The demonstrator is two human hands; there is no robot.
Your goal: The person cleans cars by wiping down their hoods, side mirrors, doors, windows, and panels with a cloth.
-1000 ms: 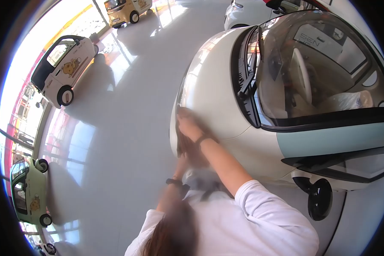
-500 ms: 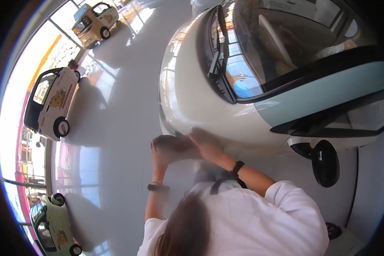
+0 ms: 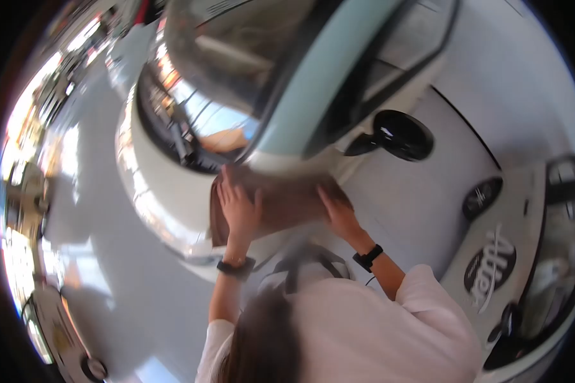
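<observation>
A brown cloth (image 3: 287, 203) lies spread against the front corner of a cream car (image 3: 166, 210), below the windshield. My left hand (image 3: 237, 209) lies on the cloth's left part with fingers outstretched and apart. At the right end, my right hand (image 3: 340, 216) rests on it, fingers extended. Both hands touch the cloth from my side, and motion blurs its surface. A black band is on each wrist. Whether the cloth's upper edge touches the car everywhere I cannot tell.
The cream car's black side mirror (image 3: 402, 135) juts out to the right of my hands. A second light-coloured car (image 3: 473, 300) with a round dark logo stands at the far right. Small vehicles, one at lower left (image 3: 64, 338), stand along the bright windows on the grey floor (image 3: 128, 281).
My view has turned, shifting the cream car left and bringing the second car in at right. The cloth, bunched between my hands before, is now spread wider, with my hands farther apart.
</observation>
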